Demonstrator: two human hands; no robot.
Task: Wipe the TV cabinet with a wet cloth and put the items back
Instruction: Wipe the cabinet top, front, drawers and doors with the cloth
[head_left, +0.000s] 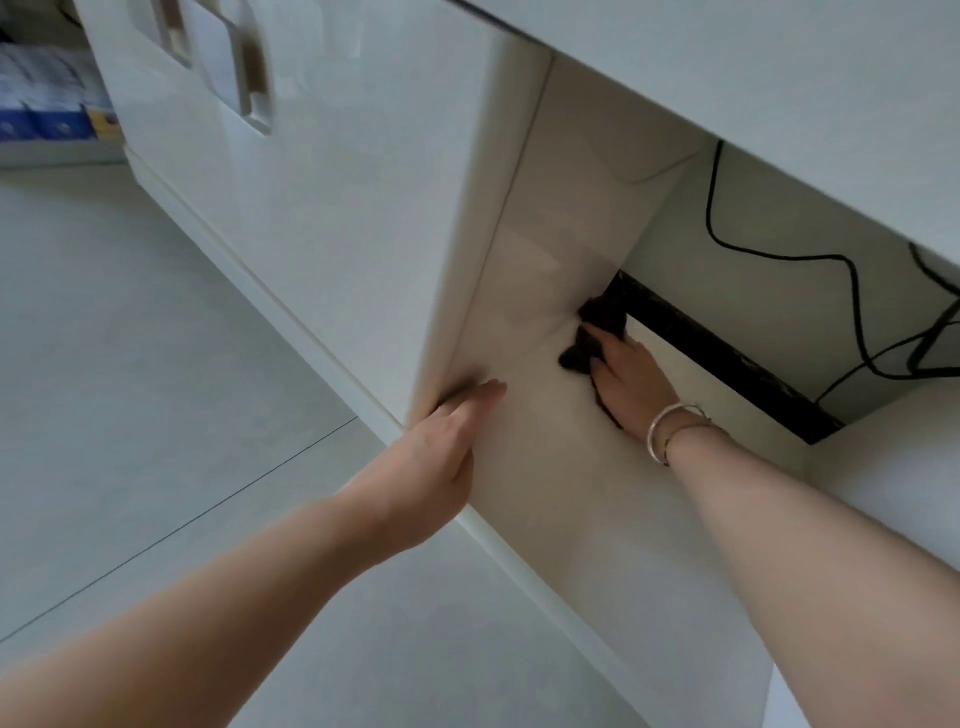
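Note:
The white glossy TV cabinet (332, 218) has an open compartment whose shelf floor (561, 467) runs back to a dark gap. A dark cloth (587, 348) lies at the back left corner of that floor, and my right hand (623, 384) presses flat on it, fingers stretched over the cloth. A silver bracelet is on that wrist. My left hand (441, 457) rests on the front corner of the side panel, fingers straight along its inner face, thumb outside.
Black cables (852, 291) hang down the compartment's back wall on the right. A black strip (727, 358) runs along the back edge of the shelf. The cabinet door with recessed handles (249, 78) is on the left. Blue boxes (47, 104) stand far left on the pale floor.

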